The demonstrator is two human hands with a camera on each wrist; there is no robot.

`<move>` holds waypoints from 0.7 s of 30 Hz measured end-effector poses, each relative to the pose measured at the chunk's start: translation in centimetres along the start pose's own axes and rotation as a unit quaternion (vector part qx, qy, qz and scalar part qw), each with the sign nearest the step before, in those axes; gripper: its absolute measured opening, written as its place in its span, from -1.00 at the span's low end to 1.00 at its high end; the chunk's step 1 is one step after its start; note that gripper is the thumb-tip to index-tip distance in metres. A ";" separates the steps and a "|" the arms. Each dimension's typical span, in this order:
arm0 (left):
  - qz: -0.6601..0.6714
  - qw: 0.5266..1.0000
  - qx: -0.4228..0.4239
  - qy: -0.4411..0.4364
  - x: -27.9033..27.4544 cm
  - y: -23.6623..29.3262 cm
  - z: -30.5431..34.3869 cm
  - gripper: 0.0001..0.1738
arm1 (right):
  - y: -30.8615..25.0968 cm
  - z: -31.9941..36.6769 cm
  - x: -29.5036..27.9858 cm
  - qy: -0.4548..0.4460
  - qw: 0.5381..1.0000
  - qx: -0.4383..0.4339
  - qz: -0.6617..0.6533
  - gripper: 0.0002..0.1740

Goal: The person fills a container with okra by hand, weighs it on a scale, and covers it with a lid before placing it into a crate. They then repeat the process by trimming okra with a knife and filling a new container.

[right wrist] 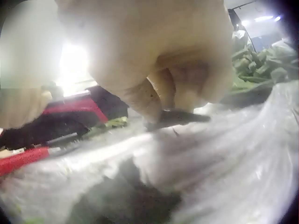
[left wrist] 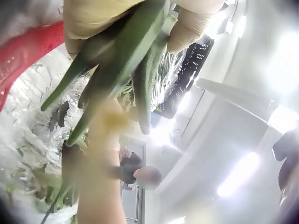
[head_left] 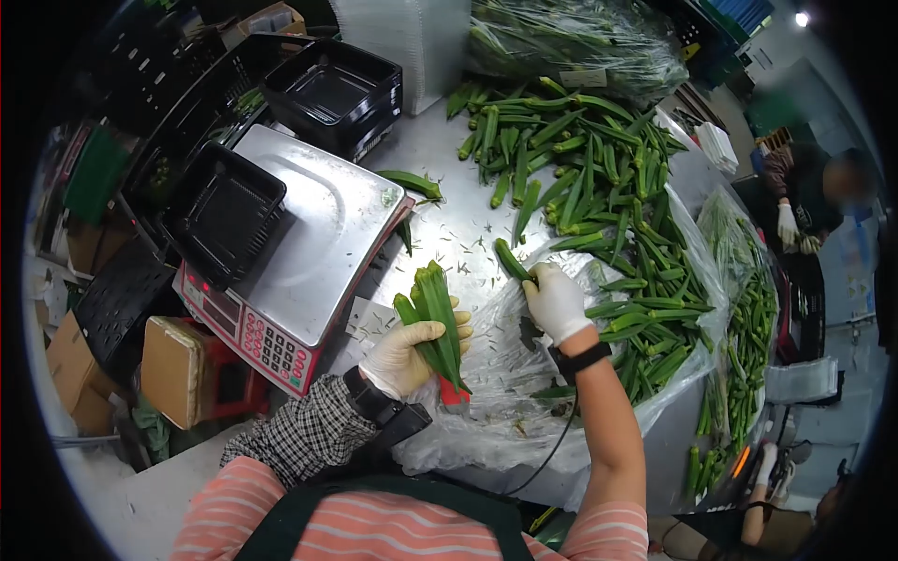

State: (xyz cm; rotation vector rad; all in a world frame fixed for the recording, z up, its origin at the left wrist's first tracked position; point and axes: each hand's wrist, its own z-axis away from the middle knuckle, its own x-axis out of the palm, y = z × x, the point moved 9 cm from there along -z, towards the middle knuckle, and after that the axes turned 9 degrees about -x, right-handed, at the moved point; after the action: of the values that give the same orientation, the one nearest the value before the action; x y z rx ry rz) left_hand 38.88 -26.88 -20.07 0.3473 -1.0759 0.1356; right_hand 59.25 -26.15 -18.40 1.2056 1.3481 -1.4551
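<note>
My gloved left hand grips a small bunch of okra, thumb across the front and stem ends up. In the left wrist view several pointed okra tips stick out past the glove. Over the crumpled plastic sheet, my gloved right hand pinches a single okra pod that points up and left. Just right of it spreads a large heap of loose okra. The right wrist view shows the curled fingers low over the plastic. A red object lies partly hidden beneath the bunch.
On the left stands a scale with a black tray on its platform. Stacked black trays sit behind it. A bagged okra pile lies at the back. Two stray pods, including one okra, lie beside the scale. Other people work at right.
</note>
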 end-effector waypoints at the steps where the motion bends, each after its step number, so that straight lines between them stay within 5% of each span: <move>1: 0.005 1.000 0.004 0.012 -0.4 0.1 0.0 -0.46 | -0.9 0.5 -1.3 0.031 0.993 0.007 -0.111 -0.83; 4: 0.043 0.999 0.009 0.025 -1.1 0.0 -0.7 -0.47 | -5.7 2.5 -3.9 -0.011 0.938 0.037 -0.345 -0.82; 6: 0.074 0.997 0.008 0.020 -0.9 -0.3 -1.1 -0.47 | -10.5 3.4 -5.0 -0.006 0.935 -0.074 -0.345 -0.82; 9: 0.021 1.000 0.020 -0.004 -0.7 0.0 -1.3 -0.52 | -13.6 2.6 -4.1 -0.147 0.918 -0.145 -0.338 -0.78; 10: 0.022 0.999 0.023 -0.004 -0.9 0.4 -1.0 -0.52 | -12.4 1.1 -4.9 -0.107 0.918 -0.171 -0.341 -0.80; 11: 0.036 0.999 0.023 0.003 -1.1 0.8 -0.4 -0.52 | -9.0 -1.2 -4.2 -0.086 0.935 -0.070 -0.337 -0.78; 13: 0.058 0.998 0.030 0.005 -1.9 1.5 0.3 -0.50 | -2.4 -5.9 -2.9 0.025 0.997 0.014 -0.078 -0.59; 16: 0.052 0.998 0.042 -0.007 -1.3 2.0 1.4 -0.46 | 2.6 -8.5 0.1 -0.021 0.990 0.137 0.014 -0.53; 19: 0.056 0.998 0.042 0.003 -2.2 2.4 2.0 -0.43 | 4.0 -7.7 -0.4 0.048 0.971 0.152 -0.180 -0.66; 20: 0.053 0.998 0.046 0.000 -2.2 2.5 2.0 -0.43 | 3.9 -6.0 0.7 -0.012 0.886 0.207 -0.415 -0.73; 21: 0.042 0.998 0.048 0.005 -2.0 2.6 1.9 -0.42 | 2.3 -4.9 0.4 -0.036 0.800 0.172 -0.574 -0.73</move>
State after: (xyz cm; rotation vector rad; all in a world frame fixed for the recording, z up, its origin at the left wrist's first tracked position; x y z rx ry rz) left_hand 35.63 -24.95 -20.42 0.3878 -1.0777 0.2648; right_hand 61.98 -21.52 -19.24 0.4063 1.9333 -2.6304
